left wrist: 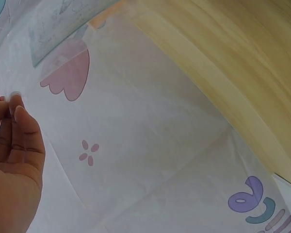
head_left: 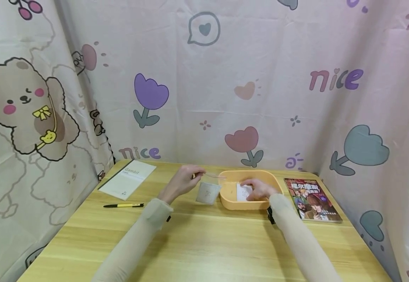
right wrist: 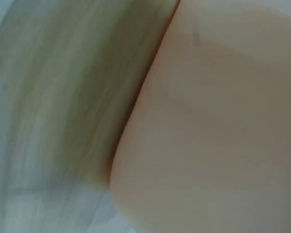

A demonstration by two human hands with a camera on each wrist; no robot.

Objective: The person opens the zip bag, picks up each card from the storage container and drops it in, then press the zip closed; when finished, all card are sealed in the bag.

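Observation:
My left hand (head_left: 186,178) pinches the upper edge of a clear plastic bag (head_left: 213,176), which has a thin red line along its top. A greyish square packet (head_left: 208,193) with a small printed drawing hangs low in the bag, just left of the bin. In the left wrist view the thumb and fingertips of the left hand (left wrist: 17,150) meet at the clear film. My right hand (head_left: 259,189) reaches into the yellow-orange plastic bin (head_left: 246,206), its thumb and fingers gripping a white square packet (head_left: 242,192) by its edges. The bin's wall (right wrist: 208,126) fills much of the right wrist view.
On the left of the wooden table (head_left: 204,250) lie a white notebook (head_left: 127,179) and a yellow and black pen (head_left: 123,205). To the bin's right is a comic-covered book (head_left: 313,200). A printed curtain (head_left: 197,78) hangs behind the table and along its sides.

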